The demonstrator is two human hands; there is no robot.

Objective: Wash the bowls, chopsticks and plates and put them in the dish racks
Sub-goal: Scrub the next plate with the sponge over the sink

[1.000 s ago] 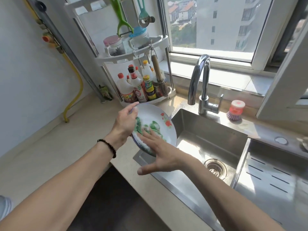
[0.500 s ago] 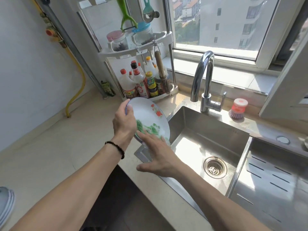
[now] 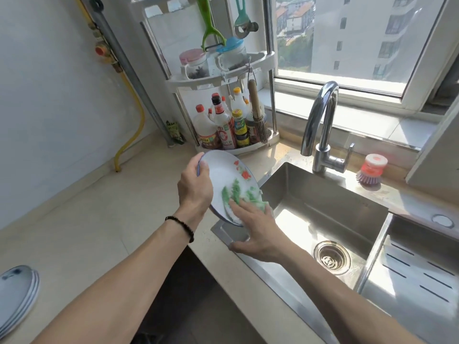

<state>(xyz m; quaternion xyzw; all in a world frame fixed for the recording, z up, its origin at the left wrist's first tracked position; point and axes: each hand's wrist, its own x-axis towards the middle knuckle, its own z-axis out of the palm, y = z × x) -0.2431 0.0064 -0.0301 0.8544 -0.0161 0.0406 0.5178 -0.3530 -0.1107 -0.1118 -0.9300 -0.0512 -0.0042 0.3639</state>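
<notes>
Beside the sink point(image 3: 323, 199) | your left hand point(image 3: 195, 187) grips the plate point(image 3: 223, 175) rim | your right hand point(image 3: 258, 227), fingers flat, presses its face

We see sunlight pouring through the window point(image 3: 347, 36) behind the faucet point(image 3: 323, 125), a white wall point(image 3: 49, 83) far to its left, and a beige worktop point(image 3: 87, 219) below that wall.

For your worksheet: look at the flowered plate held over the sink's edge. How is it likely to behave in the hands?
The plate looks glazed, so it is probably stiff and slippery if wet. Only the left hand grips its rim while the right hand presses flat on it; a slip over the steel sink would likely chip it.
</notes>
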